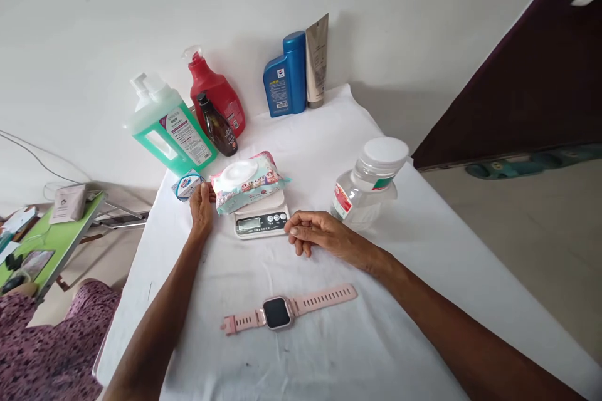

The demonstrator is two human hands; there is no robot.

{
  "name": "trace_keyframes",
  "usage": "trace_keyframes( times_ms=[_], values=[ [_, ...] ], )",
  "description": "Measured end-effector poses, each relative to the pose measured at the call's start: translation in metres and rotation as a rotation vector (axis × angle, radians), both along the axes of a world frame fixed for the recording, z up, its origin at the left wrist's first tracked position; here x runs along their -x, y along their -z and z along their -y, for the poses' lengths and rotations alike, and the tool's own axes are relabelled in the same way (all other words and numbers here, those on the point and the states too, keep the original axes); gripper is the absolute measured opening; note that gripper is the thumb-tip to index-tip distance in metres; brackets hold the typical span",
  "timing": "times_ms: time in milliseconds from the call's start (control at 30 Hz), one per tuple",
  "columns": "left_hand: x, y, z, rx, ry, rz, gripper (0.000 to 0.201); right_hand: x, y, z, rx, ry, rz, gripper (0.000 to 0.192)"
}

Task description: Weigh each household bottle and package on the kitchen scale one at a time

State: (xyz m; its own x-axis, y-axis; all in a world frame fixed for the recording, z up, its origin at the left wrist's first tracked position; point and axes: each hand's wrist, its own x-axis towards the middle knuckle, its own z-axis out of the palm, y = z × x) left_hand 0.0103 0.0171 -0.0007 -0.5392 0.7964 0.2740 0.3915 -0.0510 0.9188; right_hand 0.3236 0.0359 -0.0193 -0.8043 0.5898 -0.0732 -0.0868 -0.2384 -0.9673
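Observation:
A white kitchen scale (261, 223) with a dark button panel and a small display stands in the middle of the table. On top of it lies a soft pack of wet wipes (249, 185) with a white lid, overhanging the platform on the left. My left hand (202, 208) is at the pack's left end, next to a small blue-and-white box (188, 185); its fingertips are partly hidden, and I see no grip. Beside the scale's front right corner, my right hand (322, 233) is loosely curled, holding nothing. A pink-strapped smartwatch (277, 313) lies flat in front.
A clear jar (364, 191) with a white lid stands right. Behind are a green-liquid jug (172, 128), red pump bottle (219, 94), dark bottle (217, 125), blue bottle (286, 78) and tube (316, 62). A person's patterned clothing (61, 344) and a green table (70, 235) are left.

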Motion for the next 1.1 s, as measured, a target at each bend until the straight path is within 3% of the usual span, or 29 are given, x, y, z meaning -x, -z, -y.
trace_keyframes(
  times_ms=[267, 500, 700, 1100],
  values=[
    [0.003, 0.001, 0.004, 0.032, -0.015, -0.139, 0.066, 0.000, 0.005, -0.001, 0.007, 0.001, 0.033, 0.044],
    [0.010, 0.010, 0.002, 0.090, 0.003, -0.224, 0.045, 0.000, -0.004, 0.001, 0.008, 0.012, 0.070, 0.043],
    [0.012, 0.014, 0.001, 0.127, 0.009, -0.197, 0.029, 0.000, -0.006, 0.001, 0.000, -0.001, 0.076, 0.043],
    [0.009, 0.013, 0.000, 0.122, 0.022, -0.174, 0.022, -0.002, -0.005, 0.001, -0.003, -0.001, 0.073, 0.043]
  ],
)
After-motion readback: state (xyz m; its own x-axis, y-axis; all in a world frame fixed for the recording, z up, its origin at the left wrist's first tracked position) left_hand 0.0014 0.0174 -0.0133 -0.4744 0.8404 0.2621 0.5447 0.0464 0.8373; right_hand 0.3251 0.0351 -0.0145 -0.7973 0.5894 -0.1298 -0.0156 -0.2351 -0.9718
